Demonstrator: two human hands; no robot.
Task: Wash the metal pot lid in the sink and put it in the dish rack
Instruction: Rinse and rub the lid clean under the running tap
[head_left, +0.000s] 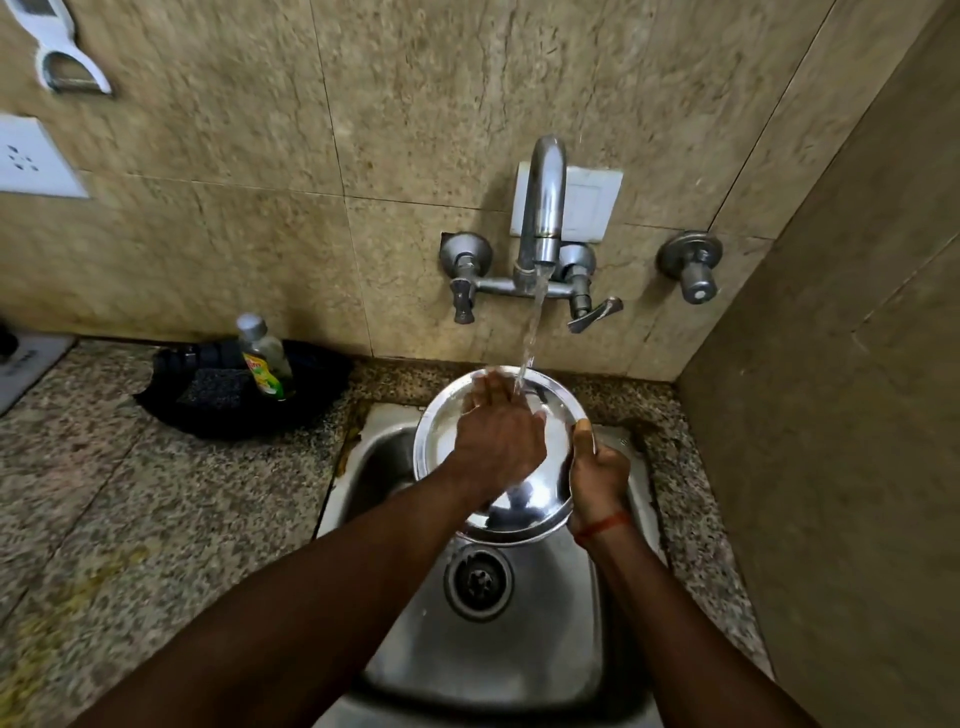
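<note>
One metal pot lid (530, 501) is held over one sink (493, 654), under one running tap (543, 208). The right hand (597, 478) grips its rim at 3 o'clock; the left hand (498, 441) presses straight fingers on it.

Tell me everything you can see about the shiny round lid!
The metal pot lid is round, shiny steel with a raised rim, wet and mirror-bright. No knob shows. It is held tilted over the sink, under the running water. The left hand lies flat on its face; the right hand grips its right edge, thumb over the rim.
</note>
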